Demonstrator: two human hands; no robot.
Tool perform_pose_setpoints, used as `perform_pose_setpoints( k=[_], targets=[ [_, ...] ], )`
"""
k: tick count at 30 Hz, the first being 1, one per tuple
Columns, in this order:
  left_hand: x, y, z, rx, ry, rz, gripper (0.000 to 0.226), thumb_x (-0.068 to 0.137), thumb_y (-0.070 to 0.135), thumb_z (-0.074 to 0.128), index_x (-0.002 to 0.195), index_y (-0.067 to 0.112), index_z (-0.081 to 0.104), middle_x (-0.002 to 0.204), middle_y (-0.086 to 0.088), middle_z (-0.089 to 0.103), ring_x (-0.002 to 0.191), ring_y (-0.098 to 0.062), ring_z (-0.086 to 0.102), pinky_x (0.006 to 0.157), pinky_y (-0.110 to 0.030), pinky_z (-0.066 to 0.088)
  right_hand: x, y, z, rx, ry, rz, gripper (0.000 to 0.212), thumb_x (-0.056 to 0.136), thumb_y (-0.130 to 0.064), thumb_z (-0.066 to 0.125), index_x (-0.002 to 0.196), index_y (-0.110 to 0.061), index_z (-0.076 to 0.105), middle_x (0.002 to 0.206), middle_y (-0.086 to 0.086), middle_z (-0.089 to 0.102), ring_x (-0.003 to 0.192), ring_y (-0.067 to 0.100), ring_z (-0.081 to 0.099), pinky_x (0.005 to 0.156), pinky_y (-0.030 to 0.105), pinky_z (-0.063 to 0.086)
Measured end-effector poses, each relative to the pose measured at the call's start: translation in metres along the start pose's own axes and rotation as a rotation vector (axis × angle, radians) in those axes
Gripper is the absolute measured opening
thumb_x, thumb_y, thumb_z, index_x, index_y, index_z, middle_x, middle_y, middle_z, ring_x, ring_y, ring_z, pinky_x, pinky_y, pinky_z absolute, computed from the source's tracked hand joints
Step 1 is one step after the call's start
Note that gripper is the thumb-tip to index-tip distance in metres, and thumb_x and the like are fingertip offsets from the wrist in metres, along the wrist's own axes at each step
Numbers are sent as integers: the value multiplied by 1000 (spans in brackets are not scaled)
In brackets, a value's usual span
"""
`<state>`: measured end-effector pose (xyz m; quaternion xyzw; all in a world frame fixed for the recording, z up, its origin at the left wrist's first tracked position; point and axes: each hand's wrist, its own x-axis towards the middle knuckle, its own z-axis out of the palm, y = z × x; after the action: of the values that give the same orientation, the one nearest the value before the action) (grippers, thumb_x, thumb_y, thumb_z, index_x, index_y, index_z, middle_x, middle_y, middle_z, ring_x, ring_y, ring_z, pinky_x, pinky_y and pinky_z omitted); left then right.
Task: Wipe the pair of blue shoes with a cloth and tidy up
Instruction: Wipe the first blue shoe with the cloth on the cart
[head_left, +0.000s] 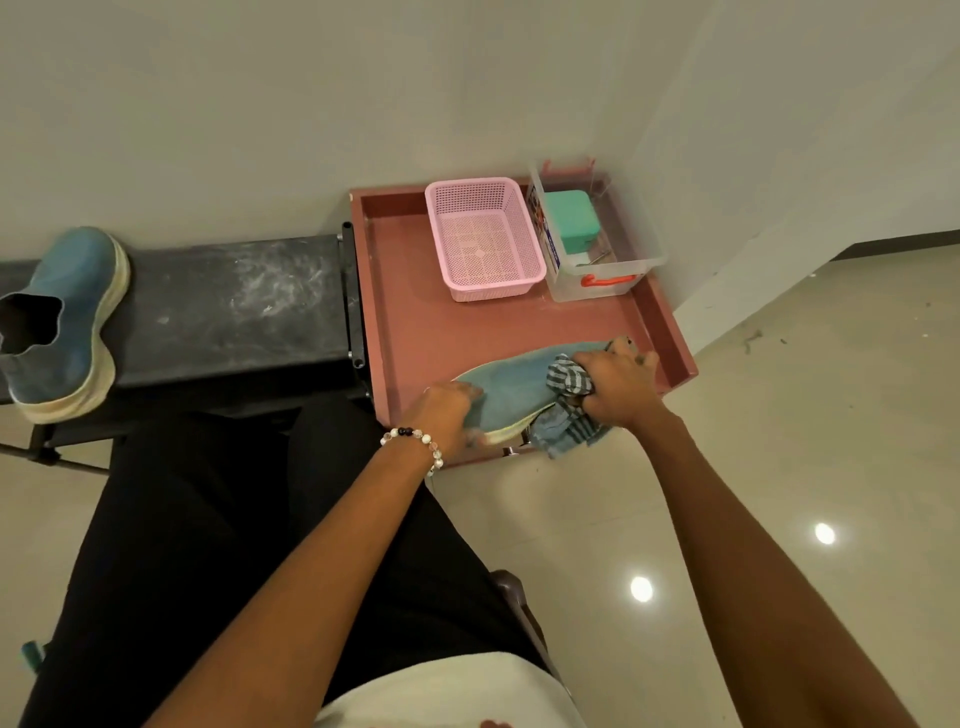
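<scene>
One blue shoe (511, 387) with a cream sole lies on its side over the front of the reddish tray (415, 322). My left hand (449, 410), with a bead bracelet on the wrist, grips its near end. My right hand (618, 387) presses a crumpled striped grey-blue cloth (569, 410) against the shoe's far half, hiding that end. The other blue shoe (65, 322) stands upright on the dark bench (228, 306) at the left, untouched.
At the back of the tray stand a pink mesh basket (485, 239) and a clear plastic box (597, 244) holding a teal container. White walls close the corner behind. Glossy tiled floor (779, 467) lies to the right. My dark-trousered legs fill the lower left.
</scene>
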<state>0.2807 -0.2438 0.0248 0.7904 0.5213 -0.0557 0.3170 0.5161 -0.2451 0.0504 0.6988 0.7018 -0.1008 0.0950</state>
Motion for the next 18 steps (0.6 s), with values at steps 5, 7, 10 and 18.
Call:
perform_pose_setpoints(
  k=[5,7,10,18],
  targets=[
    [2,-6,7,219,-61,-52,96,83,25,71,152,7,7,159,-12,-4,147,-30,6,117,-40,21,-5,-7,6,220,124,167,40,84,-15,55,124,-17,56,111,10,62,114,31,38,89,41,34],
    [4,-9,8,216,-67,-115,99,84,21,70,151,5,-2,159,-13,-10,147,-32,0,117,-43,20,-2,-9,11,426,240,256,44,82,-6,52,124,-15,58,109,15,61,109,34,42,86,40,39],
    [10,-13,7,199,-81,-126,101,85,18,68,151,5,-8,158,-12,-15,146,-32,-6,118,-44,15,-17,-20,13,715,592,436,38,77,4,46,109,-4,63,94,18,62,95,40,53,77,40,47],
    [16,-19,13,160,-187,-182,96,87,-3,50,149,18,-21,155,6,-29,147,-26,-11,115,-56,12,-41,-107,72,372,548,158,62,76,-18,63,133,-2,47,139,20,46,133,36,36,110,56,25]
  ],
)
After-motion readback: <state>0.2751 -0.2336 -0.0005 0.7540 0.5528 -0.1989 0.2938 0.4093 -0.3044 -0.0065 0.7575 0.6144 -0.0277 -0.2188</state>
